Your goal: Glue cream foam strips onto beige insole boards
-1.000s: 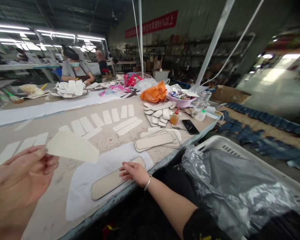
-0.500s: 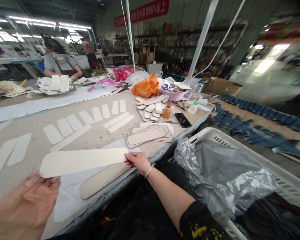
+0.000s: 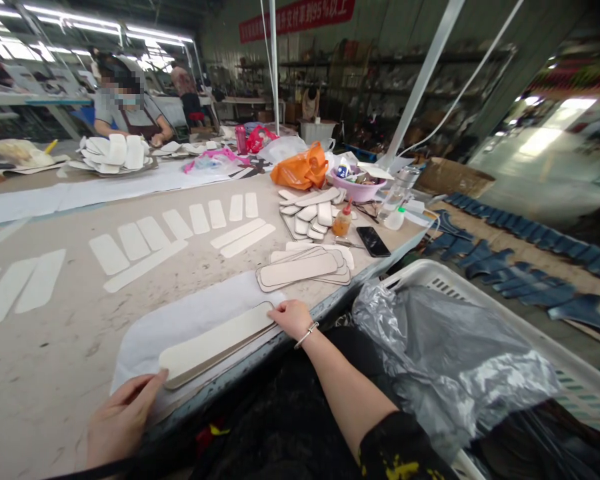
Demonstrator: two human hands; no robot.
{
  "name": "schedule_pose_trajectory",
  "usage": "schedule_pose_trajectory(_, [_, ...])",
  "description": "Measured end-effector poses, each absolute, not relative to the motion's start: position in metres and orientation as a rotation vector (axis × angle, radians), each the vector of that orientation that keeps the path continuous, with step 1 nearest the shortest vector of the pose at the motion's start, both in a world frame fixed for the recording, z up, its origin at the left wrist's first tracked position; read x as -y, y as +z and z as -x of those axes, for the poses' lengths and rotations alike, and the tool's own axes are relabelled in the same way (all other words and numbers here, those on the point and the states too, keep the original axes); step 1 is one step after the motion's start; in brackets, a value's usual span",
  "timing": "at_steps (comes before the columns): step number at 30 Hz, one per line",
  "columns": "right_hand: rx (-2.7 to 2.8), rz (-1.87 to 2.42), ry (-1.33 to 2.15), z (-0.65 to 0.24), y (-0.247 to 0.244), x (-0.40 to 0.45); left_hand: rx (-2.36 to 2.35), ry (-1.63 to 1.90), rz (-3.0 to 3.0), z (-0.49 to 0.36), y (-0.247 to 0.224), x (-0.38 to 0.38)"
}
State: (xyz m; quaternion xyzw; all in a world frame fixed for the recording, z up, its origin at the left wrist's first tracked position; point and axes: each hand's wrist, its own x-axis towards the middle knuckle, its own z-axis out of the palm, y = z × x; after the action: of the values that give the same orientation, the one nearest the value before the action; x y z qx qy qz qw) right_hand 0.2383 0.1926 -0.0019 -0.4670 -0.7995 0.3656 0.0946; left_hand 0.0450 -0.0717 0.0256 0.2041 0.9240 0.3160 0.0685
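A long white strip with rounded ends point(image 3: 215, 339) lies over a darker strip of similar shape point(image 3: 207, 367), whose edge shows along the near side. My left hand point(image 3: 125, 417) pinches the white strip's left end between thumb and fingers. At its right end, the fingertips of my right hand point(image 3: 294, 319) are closed on the same strip; a bracelet circles that wrist. Beneath both strips is a white sheet point(image 3: 143, 337) near the table edge. Just beyond my right hand rests a fanned stack of dark-edged strips point(image 3: 300, 268).
White pieces point(image 3: 155, 233) are laid out across the table point(image 3: 220, 273). Toward the back right are a glue bottle point(image 3: 342, 220), a phone point(image 3: 373, 241), an orange bag point(image 3: 303, 167) and a purple basin point(image 3: 360, 191). A plastic-lined white crate point(image 3: 425, 273) stands at right. Across the table sits a person point(image 3: 130, 110).
The white strip has come down from above the table onto the darker strip. My left hand has turned and moved right, from supporting the strip's end to pinching it.
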Motion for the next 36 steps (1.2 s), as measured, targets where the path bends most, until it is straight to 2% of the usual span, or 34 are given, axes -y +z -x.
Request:
schedule_pose_trajectory(3, [2.402,1.41,1.064,-0.237,-0.005,-0.194,-2.721,0.817,-0.529,-0.046,0.029,0.066])
schedule_pose_trajectory(13, [2.459,1.451,1.029,-0.234,0.005,-0.194,-2.711,0.57,-0.79,-0.035,0.015,0.071])
schedule_pose_trajectory(31, [2.564,1.439,0.997,-0.234,0.013,-0.191,-2.648,0.553,-0.918,-0.047,0.022,0.075])
schedule_pose_trajectory(36, [2.572,1.426,0.994,-0.234,0.013,-0.191,-2.772,0.602,-0.916,-0.042,0.017,0.094])
